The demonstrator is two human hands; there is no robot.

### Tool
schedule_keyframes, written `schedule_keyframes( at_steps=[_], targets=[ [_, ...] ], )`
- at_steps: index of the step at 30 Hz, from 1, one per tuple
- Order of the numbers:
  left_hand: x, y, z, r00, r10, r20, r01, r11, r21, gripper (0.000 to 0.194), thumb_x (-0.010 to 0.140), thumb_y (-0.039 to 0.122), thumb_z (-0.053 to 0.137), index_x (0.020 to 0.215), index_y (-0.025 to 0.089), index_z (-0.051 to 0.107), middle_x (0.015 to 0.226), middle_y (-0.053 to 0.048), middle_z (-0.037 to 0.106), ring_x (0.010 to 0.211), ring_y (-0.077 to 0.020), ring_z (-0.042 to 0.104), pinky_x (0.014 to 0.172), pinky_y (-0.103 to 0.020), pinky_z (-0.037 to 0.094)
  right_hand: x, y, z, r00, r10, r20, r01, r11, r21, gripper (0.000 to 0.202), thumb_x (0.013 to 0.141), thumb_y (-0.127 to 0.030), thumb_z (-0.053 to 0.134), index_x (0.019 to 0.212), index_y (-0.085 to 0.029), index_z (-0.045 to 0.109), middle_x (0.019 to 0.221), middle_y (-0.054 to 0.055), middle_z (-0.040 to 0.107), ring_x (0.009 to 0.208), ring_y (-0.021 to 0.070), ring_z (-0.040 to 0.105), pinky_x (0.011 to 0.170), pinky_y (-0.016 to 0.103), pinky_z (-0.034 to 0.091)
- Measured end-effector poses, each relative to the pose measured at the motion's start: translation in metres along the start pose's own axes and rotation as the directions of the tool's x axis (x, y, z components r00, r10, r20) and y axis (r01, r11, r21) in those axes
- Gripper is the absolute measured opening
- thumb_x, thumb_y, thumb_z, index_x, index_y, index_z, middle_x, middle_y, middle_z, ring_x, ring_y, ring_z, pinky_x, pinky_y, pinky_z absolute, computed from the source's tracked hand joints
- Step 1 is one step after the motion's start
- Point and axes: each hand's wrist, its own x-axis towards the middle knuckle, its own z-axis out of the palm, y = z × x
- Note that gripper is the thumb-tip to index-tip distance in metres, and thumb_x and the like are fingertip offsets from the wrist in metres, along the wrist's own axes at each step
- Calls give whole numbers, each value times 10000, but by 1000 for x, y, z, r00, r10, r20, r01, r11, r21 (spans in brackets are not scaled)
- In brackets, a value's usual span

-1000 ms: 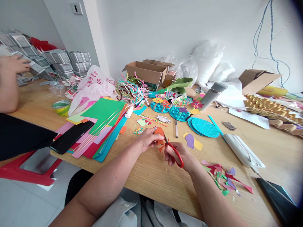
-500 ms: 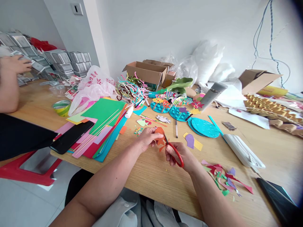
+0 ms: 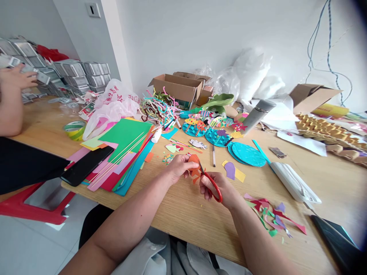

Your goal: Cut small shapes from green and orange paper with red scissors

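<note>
My left hand (image 3: 179, 168) pinches a small orange paper cut-out (image 3: 194, 165) just above the wooden table (image 3: 183, 214). My right hand (image 3: 222, 188) grips red-handled scissors (image 3: 212, 183), whose blades meet the orange paper's right edge. Thin orange strips hang from the paper below the blades. A purple and yellow paper shape (image 3: 233, 171) lies just right of the scissors. Coloured paper scraps (image 3: 269, 215) are piled to the right of my right wrist.
A stack of coloured paper sheets (image 3: 123, 152) with thin sticks and a black phone (image 3: 87, 165) lies left. Teal paper discs (image 3: 248, 153), pipe cleaners (image 3: 156, 107) and cardboard boxes (image 3: 177, 87) sit behind. Another person's arm (image 3: 11, 99) works at far left beside a tape roll (image 3: 73, 129).
My hands stay in nearly the same place while the scissors work on the orange paper. The other person's hand at far left has lifted slightly with a small box.
</note>
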Motion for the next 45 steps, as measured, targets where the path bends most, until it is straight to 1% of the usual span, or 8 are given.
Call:
schedule_keyframes(
  at_steps=[5,13,19,23,29,34,39,45],
  targets=[
    [1,0,-1,1000,-4,21,4,1000,-9,217,602,308,668,667,117,588,552,12,539,426,-53,436,345,-168,259,0,0,0,1000,6,-9,-6,1000,-6,476,665,-614,640,631,-155,519,508,-2,579,372,94,524,348,186,365],
    [0,0,-1,1000,-10,15,10,1000,-6,221,610,308,661,694,115,594,583,-2,570,433,-64,470,339,-168,265,1,2,0,999,17,-37,-18,1000,-14,467,668,-601,644,599,-159,512,489,-6,575,349,91,509,331,187,338],
    [1,0,0,1000,15,-21,-16,999,-37,208,613,300,649,709,124,596,600,-6,588,428,-67,469,331,-170,261,0,4,-1,1000,8,-30,-8,1000,-26,462,705,-589,619,585,-156,512,482,-9,562,349,82,501,335,181,326],
    [2,-1,0,999,29,-21,-30,999,-32,212,605,300,655,706,120,603,591,0,582,423,-61,465,337,-168,269,-1,1,-1,1000,1,-15,-1,1000,-27,456,704,-596,615,617,-159,519,510,-8,576,372,88,519,355,188,354],
    [3,-3,-1,999,44,-10,-44,999,-3,203,611,300,647,691,120,601,582,-1,578,424,-63,461,336,-167,273,0,0,0,1000,-9,23,10,1000,-17,518,669,-668,596,646,-154,530,547,10,593,408,102,542,399,211,413],
    [2,-3,-1,998,59,-5,-59,998,32,213,609,312,648,682,117,605,575,-1,572,431,-67,461,343,-175,282,0,0,0,999,-23,35,24,1000,-20,555,677,-704,560,636,-151,531,549,24,591,438,110,553,426,216,420],
    [2,-2,0,998,67,-3,-67,997,46,223,605,327,646,670,118,600,564,1,565,424,-65,456,346,-174,277,0,1,0,997,-46,58,45,999,12,532,679,-681,587,668,-151,538,590,28,598,478,122,575,461,230,446],
    [1,-2,0,998,64,-11,-63,997,51,222,606,323,651,672,115,610,574,-10,573,433,-68,463,349,-170,279,1,2,0,996,-55,64,54,998,18,524,694,-667,584,673,-145,542,598,30,595,482,118,571,463,229,443]
  ],
)
